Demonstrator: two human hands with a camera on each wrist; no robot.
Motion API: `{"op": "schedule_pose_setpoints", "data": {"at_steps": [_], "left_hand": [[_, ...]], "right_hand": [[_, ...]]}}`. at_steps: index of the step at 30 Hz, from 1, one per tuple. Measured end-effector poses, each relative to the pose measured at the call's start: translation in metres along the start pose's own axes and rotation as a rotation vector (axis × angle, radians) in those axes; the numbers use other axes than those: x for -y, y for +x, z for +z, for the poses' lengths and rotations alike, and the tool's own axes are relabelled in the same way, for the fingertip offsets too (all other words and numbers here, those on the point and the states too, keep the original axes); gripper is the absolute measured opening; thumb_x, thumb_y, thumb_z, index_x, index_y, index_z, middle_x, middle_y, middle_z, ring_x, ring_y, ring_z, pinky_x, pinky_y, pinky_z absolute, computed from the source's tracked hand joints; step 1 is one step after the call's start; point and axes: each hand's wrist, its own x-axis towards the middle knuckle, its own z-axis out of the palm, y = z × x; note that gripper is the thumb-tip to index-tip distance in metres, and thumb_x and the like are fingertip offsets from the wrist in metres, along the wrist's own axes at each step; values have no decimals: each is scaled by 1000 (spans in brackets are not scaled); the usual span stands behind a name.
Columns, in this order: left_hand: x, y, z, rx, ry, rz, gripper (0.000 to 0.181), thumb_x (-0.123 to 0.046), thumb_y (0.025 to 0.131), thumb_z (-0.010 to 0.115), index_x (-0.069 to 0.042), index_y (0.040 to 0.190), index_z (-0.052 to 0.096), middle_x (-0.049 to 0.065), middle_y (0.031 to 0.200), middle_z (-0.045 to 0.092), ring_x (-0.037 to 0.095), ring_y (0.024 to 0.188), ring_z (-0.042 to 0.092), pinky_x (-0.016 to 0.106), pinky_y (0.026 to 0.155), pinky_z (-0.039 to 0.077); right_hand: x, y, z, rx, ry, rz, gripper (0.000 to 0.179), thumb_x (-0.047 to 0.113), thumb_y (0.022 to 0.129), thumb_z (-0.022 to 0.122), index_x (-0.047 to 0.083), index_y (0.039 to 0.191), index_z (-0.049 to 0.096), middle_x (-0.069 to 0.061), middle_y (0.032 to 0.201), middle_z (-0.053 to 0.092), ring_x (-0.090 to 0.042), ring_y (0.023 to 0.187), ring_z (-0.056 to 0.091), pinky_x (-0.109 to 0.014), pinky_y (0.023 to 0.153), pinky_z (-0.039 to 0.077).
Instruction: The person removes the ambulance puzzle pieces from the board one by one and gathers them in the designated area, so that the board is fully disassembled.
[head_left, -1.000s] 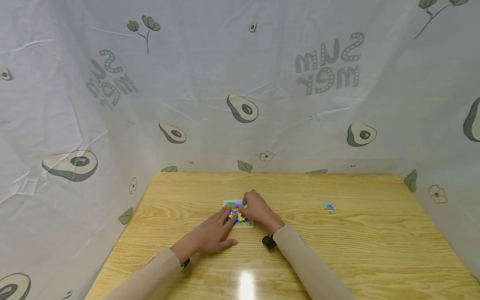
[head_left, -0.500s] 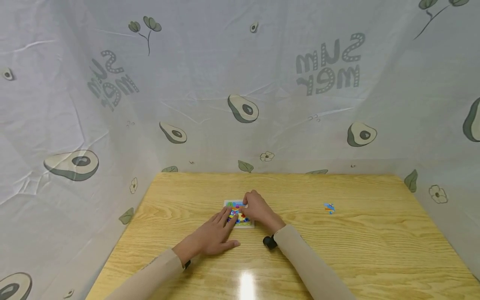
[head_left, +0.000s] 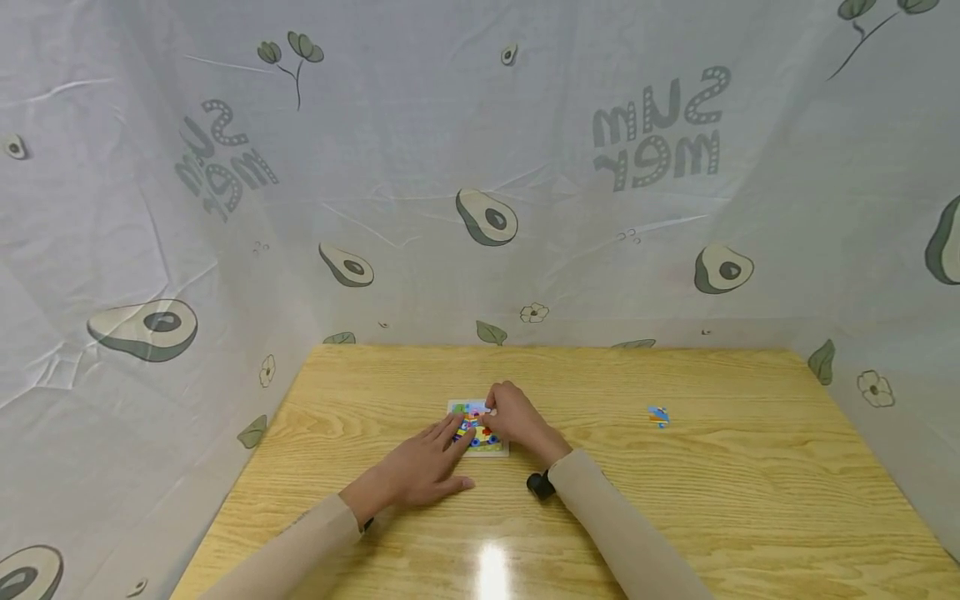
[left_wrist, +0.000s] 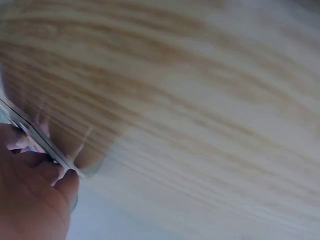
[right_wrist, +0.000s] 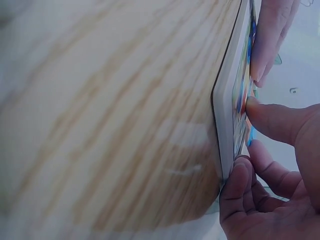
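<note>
Puzzle [head_left: 487,447] sits just left of the desk's [head_left: 750,483] middle, nearer the far edge; it could skid if my left hand [head_left: 422,469], straight-fingered on it, lifted. My right hand [head_left: 517,417] seems to pinch a piece [right_wrist: 251,134] at its far right corner; crooked, that could jam. A loose piece [head_left: 658,417] lies toward the desk's right edge. Glare streaks the wood; avocado-print sheeting [head_left: 420,133] surrounds it.

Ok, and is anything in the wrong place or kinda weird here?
Yes: a small blue-and-orange piece lies alone on the table, right of the picture board. It may be a puzzle piece left out. Also, the "summer" lettering on the sheet reads backwards. I see nothing spilled.
</note>
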Motion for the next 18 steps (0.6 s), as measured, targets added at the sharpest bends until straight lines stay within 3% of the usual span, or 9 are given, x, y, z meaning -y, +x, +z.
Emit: {"op": "schedule_pose_setpoints", "data": {"at_steps": [9,18], "left_hand": [[7,-3,0,4,21,10,76,-64,110,31,-18,170,21,11,178,16,27,165,20,46,131,33],[7,-2,2,-13,11,19,76,-63,110,32,-18,170,20,11,178,15,27,165,21,46,130,35]], "right_hand": [[-1,1,3,-4,7,-1,20,18,96,79,5,97,63,-9,97,58,-19,81,51,-35,76,48],[-1,-1,1,-15,53,-8,19,15,96,77,5,98,61,-7,90,62,-18,73,51,-30,67,44]]}}
